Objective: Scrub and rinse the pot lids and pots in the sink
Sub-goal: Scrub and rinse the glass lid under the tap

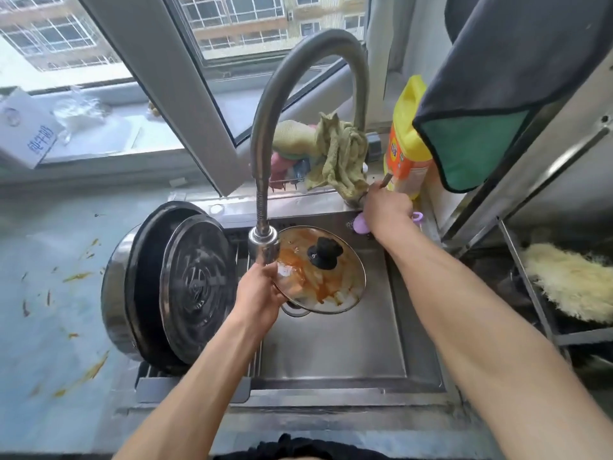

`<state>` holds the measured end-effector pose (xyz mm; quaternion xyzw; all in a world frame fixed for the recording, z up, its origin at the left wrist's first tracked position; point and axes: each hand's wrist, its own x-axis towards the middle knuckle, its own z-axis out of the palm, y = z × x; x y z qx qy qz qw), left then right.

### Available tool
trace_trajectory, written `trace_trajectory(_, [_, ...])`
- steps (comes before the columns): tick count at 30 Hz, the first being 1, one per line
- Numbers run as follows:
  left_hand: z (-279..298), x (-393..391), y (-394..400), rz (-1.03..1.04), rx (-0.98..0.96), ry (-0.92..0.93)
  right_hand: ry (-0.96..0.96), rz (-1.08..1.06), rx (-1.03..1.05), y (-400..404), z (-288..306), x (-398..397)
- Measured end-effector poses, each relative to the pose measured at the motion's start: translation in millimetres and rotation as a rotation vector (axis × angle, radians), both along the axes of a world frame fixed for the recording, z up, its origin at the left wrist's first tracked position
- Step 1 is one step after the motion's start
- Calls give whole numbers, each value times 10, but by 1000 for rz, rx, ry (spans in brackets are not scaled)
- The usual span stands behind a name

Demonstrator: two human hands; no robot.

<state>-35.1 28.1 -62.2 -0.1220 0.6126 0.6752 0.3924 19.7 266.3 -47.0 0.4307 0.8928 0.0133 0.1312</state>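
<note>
Clearly the glass lid [326, 277] bears orange grease

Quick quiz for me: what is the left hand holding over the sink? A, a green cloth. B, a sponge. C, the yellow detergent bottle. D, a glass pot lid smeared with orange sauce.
D: the left hand grips the rim of the glass pot lid, streaked with orange residue, right under the faucet head over the sink.
</note>
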Motion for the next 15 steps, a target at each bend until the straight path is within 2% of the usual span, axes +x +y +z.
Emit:
trace_trajectory(8, [-53, 68, -39, 20, 17, -7, 66, 33, -49, 70, -178, 15])
trace_trajectory(15, [-75, 107, -82, -28, 2, 43, 105, 48, -7, 39, -308, 74])
